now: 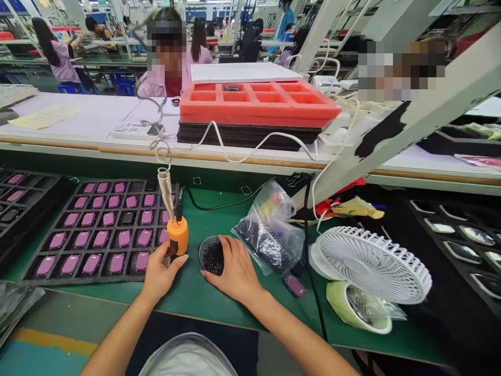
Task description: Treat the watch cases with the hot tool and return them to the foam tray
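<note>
Head view: my left hand [162,274] grips an orange-handled corded tool [178,235], its long axis near upright and leaning toward 11 o'clock, left fingers [174,259] closed around the handle. My right hand [235,269] lies on a round black mesh grille [211,255], right fingers [226,245] spread across its top. At 9 o'clock, a black foam tray [78,279] holds rows of pink cases [100,238] in its pockets. A clear plastic bag [270,235] sits at 1 o'clock, a white fan [371,263] at 3 o'clock; open green bench mat [203,297] lies at 6 o'clock.

Pale grey top [188,360], bare hands [235,269]
</note>
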Available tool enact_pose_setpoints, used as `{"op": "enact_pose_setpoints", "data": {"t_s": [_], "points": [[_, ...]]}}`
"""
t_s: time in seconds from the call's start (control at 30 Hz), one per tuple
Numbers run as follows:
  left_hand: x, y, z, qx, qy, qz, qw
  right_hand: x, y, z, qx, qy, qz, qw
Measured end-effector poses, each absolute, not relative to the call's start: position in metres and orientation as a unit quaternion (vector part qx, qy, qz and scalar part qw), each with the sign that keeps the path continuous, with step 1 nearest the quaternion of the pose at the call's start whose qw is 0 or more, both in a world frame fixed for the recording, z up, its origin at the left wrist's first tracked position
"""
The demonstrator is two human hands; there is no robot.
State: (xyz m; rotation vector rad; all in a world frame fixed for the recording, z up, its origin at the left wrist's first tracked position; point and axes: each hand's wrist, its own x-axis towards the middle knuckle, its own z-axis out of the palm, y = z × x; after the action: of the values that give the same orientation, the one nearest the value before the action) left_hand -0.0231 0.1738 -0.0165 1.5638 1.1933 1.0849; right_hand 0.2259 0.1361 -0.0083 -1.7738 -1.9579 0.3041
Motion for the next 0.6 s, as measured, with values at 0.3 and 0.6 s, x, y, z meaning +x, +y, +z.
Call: {"op": "enact_pose_setpoints", "data": {"t_s": [0.3,0.6], "points": [[-0.022,0.172,-0.013,0.627,0.483,0.437,0.427,0.249,0.149,0.003,-0.57,-0.787,0.149,0.182],[-0.019,0.17,-0.003,0.622,0.487,0.438,0.428,0.238,0.122,-0.008,-0.576,-0.793,0.09,0.177]]}}
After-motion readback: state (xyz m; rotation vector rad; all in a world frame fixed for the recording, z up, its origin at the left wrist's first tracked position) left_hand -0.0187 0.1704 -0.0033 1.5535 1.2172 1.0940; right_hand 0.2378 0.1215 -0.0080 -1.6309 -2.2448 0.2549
